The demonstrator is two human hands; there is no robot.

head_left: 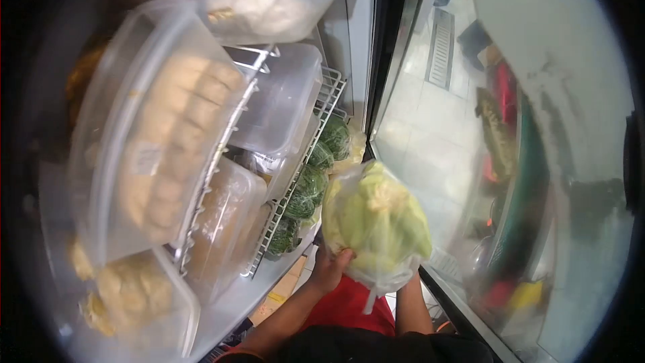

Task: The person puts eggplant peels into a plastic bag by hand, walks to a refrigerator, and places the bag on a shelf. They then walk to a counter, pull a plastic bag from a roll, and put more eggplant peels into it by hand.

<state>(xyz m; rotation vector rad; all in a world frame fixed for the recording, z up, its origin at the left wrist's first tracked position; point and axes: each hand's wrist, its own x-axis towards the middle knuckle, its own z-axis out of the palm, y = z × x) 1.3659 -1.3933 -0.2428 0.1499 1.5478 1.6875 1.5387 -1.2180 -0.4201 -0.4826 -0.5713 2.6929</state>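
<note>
Already clear of the refrigerator shelves [322,104], the bagged cabbage [376,222] rests in your left hand [329,269], fingers curled under it, right-hand fingers hidden behind the bag.

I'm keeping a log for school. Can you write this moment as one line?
left hand: holds bagged cabbage from below | right hand: under bag, mostly hidden | place: open fridge, wire shelf | nearby: clear tubs, dark greens
</note>
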